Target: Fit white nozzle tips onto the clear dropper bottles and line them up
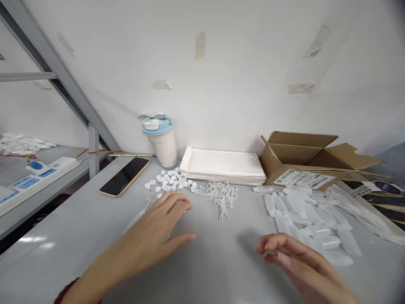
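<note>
Gray tabletop (209, 261): one corded tube (135, 221) at 10 o'clock; caps (174, 180), cords (224, 194), bare tubes (297, 206) lay loose 11–2. Left hand (161, 223) splayed, right hand (302, 262) grip unclear.

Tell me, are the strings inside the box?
No, the strings lie in a tangle on the table, in front of the white stack and to the left of the box.

Surface (215, 261): grey
Small pieces (172, 180): white
Cords (223, 195): white
Tubes (297, 204): translucent, whitish
Cup (167, 147): cream (pale blue lid (161, 128))
Box (297, 154): brown
</note>
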`<state>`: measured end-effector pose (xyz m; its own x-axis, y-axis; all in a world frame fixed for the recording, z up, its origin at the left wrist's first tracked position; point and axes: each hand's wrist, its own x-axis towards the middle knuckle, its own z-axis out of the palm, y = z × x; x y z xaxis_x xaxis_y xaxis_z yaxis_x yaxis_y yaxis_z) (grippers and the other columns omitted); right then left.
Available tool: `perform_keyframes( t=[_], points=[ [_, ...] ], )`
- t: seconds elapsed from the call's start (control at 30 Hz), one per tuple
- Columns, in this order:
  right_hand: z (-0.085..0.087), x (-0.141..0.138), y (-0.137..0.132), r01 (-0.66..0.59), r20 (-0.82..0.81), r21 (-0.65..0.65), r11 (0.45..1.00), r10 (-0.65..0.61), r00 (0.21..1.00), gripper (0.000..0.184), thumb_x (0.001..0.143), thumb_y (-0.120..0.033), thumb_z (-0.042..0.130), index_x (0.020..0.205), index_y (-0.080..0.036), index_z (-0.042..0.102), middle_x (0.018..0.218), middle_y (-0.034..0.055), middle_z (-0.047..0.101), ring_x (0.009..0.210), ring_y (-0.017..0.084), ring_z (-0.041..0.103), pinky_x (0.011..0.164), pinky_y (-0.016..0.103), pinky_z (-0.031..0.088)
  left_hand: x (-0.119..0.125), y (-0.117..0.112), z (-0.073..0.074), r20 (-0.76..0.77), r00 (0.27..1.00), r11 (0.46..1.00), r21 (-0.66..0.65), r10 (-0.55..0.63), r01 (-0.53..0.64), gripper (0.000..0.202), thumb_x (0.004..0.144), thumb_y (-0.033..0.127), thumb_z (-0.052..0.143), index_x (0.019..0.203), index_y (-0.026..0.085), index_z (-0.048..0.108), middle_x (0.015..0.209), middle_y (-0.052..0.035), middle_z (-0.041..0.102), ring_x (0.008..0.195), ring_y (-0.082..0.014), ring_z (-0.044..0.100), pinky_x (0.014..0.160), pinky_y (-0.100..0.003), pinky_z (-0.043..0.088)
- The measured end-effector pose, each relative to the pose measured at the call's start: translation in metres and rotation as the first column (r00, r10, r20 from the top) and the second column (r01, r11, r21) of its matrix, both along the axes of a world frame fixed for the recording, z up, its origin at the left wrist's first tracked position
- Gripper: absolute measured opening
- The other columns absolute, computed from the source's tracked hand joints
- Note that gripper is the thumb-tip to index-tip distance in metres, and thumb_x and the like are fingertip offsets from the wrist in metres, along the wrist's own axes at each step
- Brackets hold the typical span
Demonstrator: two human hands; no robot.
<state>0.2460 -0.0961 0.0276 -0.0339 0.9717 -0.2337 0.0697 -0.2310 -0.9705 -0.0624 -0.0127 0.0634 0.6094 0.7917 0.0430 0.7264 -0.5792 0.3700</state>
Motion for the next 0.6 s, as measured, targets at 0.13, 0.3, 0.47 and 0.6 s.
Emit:
perform_keyframes(
  t=[0.13, 0.3, 0.47, 0.6],
  points=[
    [0.004, 0.018, 0.008, 0.022, 0.519, 0.270, 0.963, -0.165, 0.839, 0.028, 0.087, -0.048, 0.058, 0.105, -0.029, 0.064, 0.116, 0.0089, 0.064, 0.110, 0.031, 0.062, 0.058, 0.028, 0.059, 0.036, -0.012, -0.028, 0.043, 0.997, 0.997, 0.042, -0.059, 0.057, 0.039, 0.093, 0.046, 0.053, 0.124, 0.022, 0.050, 0.133, -0.0107, 0.050, 0.124, -0.0298, 0.044, 0.098, -0.045, 0.047],
    [-0.004, 0.023, 0.016, -0.149, 0.754, 0.479, 0.865, -0.318, 0.575, 0.027, 0.092, -0.036, 0.052, 0.115, -0.025, 0.058, 0.126, 0.0141, 0.058, 0.111, 0.030, 0.063, 0.059, 0.032, 0.064, 0.064, -0.027, -0.073, 0.055, 0.993, 0.975, 0.202, -0.106, 0.093, 0.054, 0.092, 0.051, 0.049, 0.134, 0.017, 0.045, 0.143, -0.0173, 0.042, 0.127, -0.0365, 0.042, 0.096, -0.054, 0.047],
    [-0.009, 0.015, 0.019, -0.307, 0.784, 0.511, 0.803, -0.288, 0.550, 0.032, 0.094, -0.023, 0.048, 0.126, -0.020, 0.051, 0.129, 0.0173, 0.058, 0.120, 0.029, 0.060, 0.095, 0.046, 0.056, 0.069, -0.026, -0.090, 0.029, 0.993, 0.950, 0.296, -0.112, 0.099, 0.061, 0.097, 0.049, 0.040, 0.146, 0.015, 0.031, 0.148, -0.0171, 0.039, 0.130, -0.0356, 0.040, 0.098, -0.052, 0.045],
    [0.018, -0.005, 0.008, -0.423, 0.723, 0.550, 0.720, -0.158, 0.672, 0.042, 0.094, -0.012, 0.045, 0.134, -0.024, 0.047, 0.129, 0.0117, 0.063, 0.123, 0.022, 0.059, 0.100, 0.036, 0.054, 0.068, -0.024, -0.090, 0.046, 0.993, 0.944, 0.318, -0.104, 0.085, 0.062, 0.097, 0.048, 0.041, 0.146, 0.013, 0.028, 0.141, -0.0165, 0.048, 0.126, -0.0336, 0.045, 0.098, -0.049, 0.045]
  ],
)
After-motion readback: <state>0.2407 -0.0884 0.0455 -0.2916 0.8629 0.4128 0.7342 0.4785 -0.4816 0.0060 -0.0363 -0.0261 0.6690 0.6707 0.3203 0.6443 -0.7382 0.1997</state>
